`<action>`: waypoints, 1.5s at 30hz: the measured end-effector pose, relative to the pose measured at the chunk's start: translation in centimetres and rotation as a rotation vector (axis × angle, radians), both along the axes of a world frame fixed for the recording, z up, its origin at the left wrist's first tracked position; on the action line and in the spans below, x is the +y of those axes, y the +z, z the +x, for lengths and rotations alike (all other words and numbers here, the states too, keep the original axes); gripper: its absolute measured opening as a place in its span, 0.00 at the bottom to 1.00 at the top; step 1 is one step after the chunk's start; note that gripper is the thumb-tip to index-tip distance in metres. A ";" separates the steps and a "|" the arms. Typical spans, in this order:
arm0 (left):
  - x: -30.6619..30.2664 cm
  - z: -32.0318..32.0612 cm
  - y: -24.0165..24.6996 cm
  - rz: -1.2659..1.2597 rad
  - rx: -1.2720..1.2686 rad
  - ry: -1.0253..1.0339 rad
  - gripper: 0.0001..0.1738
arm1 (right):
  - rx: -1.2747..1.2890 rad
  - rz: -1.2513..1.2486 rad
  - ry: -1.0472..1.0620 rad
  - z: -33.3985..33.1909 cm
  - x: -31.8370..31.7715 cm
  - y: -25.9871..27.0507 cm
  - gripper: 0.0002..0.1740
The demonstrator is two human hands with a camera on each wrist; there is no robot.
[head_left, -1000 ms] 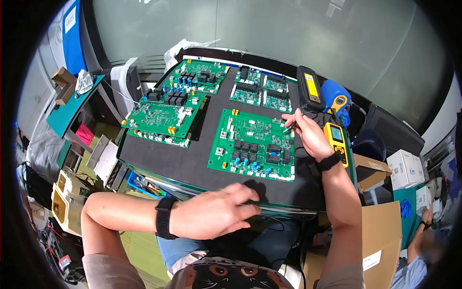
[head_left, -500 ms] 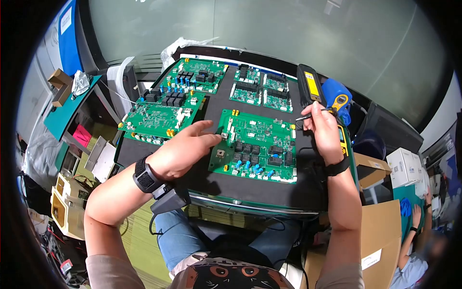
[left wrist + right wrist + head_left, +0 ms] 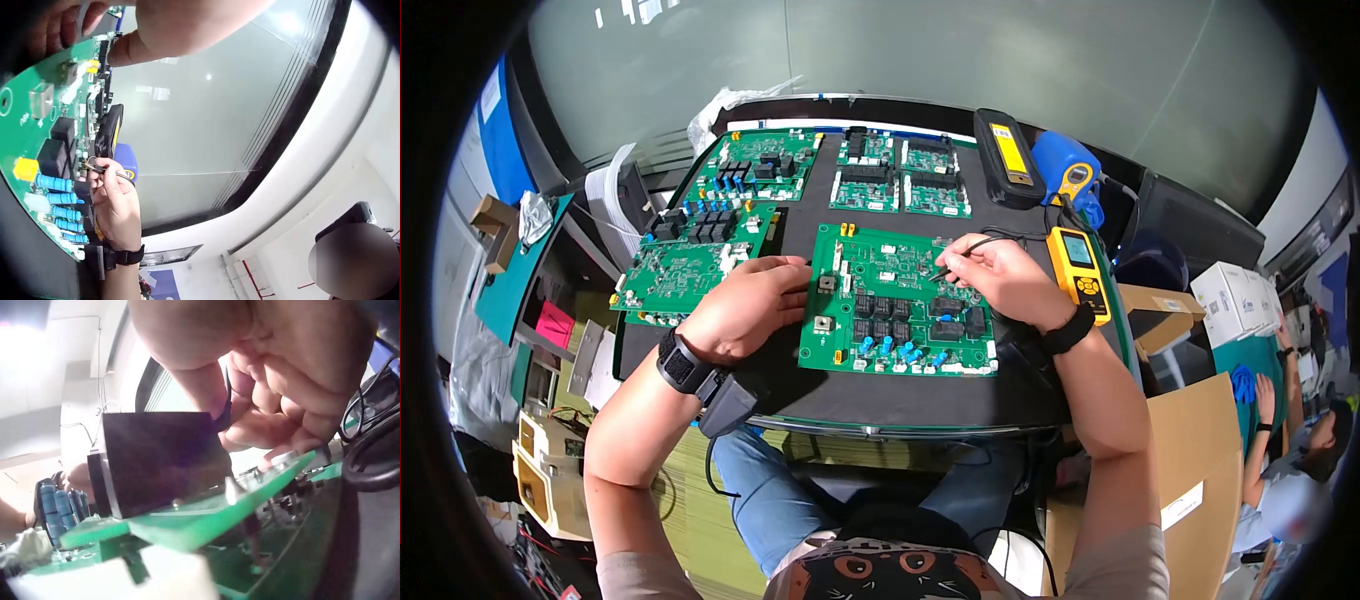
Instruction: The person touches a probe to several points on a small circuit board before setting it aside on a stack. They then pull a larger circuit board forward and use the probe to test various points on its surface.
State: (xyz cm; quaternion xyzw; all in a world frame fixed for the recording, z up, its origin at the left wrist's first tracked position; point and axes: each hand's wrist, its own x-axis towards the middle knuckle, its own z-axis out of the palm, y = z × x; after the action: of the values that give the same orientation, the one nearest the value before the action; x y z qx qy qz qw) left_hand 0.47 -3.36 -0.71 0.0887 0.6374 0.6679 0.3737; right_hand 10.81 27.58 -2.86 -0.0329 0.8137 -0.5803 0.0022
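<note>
A large green circuit board [image 3: 905, 345] with black relays and blue cylindrical parts lies in front of me on the dark mat. My right hand [image 3: 1005, 280] pinches a thin test probe [image 3: 941, 272] between thumb and fingers, its tip down at the small parts on the board's upper right. A black lead runs back from the probe; the left wrist view shows it trailing behind the hand. At the board's left edge, my left hand [image 3: 745, 305] has its fingers loosely bent, fingertips by the rim and holding nothing.
A yellow handheld meter [image 3: 1079, 265] lies right of the board, near a black case [image 3: 1007, 160] and a blue-and-yellow device [image 3: 1068, 170]. Stacked boards [image 3: 680, 265] sit left, and several small boards [image 3: 865, 190] behind. A cardboard box [image 3: 1195, 470] stands at lower right.
My left hand has moved from the table's front edge up to the board's left edge. The right hand swung right towards the meter, then came back left over the board with the probe.
</note>
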 end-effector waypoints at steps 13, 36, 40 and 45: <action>2.7 2.2 1.6 0.080 0.036 0.073 0.36 | -0.022 0.013 -0.019 0.2 -0.7 0.7 0.11; 5.2 10.3 1.1 0.181 1.457 -0.848 0.11 | 0.069 0.161 -0.005 2.4 -2.1 3.1 0.08; 5.5 4.0 3.8 -0.041 1.135 -0.425 0.07 | 0.135 0.152 0.023 2.4 -2.4 2.7 0.08; 5.7 -1.2 2.8 -0.330 1.083 -0.396 0.09 | 0.095 0.135 0.103 2.4 -2.2 2.5 0.07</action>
State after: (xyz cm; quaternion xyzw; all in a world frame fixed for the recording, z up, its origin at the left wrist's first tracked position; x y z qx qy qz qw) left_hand -0.73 2.35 2.14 0.4744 0.8038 0.3377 0.1217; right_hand 13.24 25.33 -0.38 -0.1020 0.8473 -0.5212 -0.0044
